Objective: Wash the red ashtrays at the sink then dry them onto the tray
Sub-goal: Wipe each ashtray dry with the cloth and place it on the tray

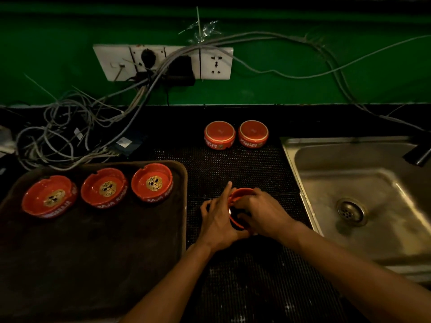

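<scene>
Both my hands hold one red ashtray (240, 194) over the black mat, between the tray and the sink. My left hand (218, 220) cups its left side with the index finger stretched up along the rim. My right hand (261, 213) curls over its top and right side, hiding most of it. Three red ashtrays (49, 195) (104, 187) (152, 181) sit upright in a row on the dark brown tray (93, 252) at the left. Two more red ashtrays (219, 134) (253, 133) stand upside down on the mat farther back.
A steel sink (363, 206) with a drain lies at the right, and a dark tap (417, 152) juts in above it. A tangle of grey cables (70, 131) and a wall socket panel (163, 62) sit behind the tray against the green wall.
</scene>
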